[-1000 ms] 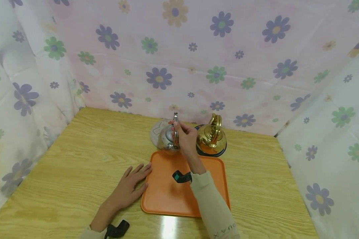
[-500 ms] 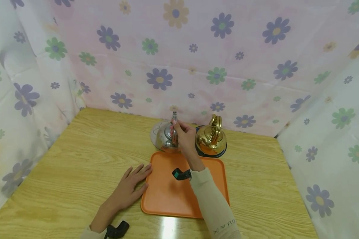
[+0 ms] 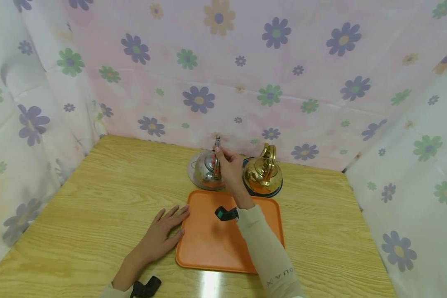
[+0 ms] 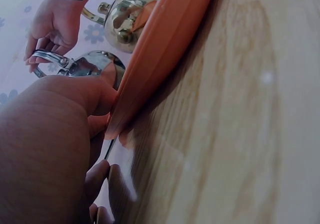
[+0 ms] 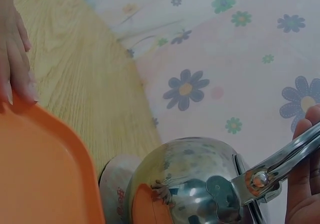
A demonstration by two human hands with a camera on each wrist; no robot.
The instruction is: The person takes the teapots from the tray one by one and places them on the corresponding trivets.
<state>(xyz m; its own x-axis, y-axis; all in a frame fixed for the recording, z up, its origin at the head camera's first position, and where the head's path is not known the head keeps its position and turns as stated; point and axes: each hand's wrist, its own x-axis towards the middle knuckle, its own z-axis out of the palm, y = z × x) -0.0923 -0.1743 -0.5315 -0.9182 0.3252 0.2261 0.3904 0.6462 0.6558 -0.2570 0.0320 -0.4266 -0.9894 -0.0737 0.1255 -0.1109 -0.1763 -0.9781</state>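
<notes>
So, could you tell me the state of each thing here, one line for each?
Silver teapot: upright on a coaster beyond the tray, its handle raised.
Right hand: grip round the silver teapot's handle.
Left hand: flat on the table, fingers straight, touching the tray's left edge.
Orange tray: lying flat, nothing on it.
Gold teapot: upright on a dark coaster, handle up, untouched.
</notes>
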